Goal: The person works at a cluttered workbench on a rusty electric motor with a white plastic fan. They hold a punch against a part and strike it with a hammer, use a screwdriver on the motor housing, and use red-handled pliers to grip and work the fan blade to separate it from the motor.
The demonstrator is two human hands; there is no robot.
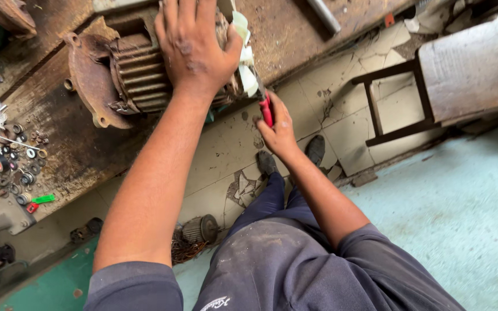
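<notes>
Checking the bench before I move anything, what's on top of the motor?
The left hand lies flat on the rusty motor, hiding the casing beneath it. The white fan sits at its end.

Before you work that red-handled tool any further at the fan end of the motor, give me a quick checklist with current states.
1. Left hand pressed flat on top of the rusty ribbed electric motor: ok.
2. Right hand gripping the red-handled tool: ok.
3. Tool tip seated at the pale plastic fan: cannot tell, tip hidden.
4. Motor fully supported on the worn wooden bench: cannot tell, the fan end sits near the edge.
5. Left fingers clear of the fan blades: not ok, thumb lies beside them.
6. Feet clear below, on the cracked tile floor: ok.
</notes>
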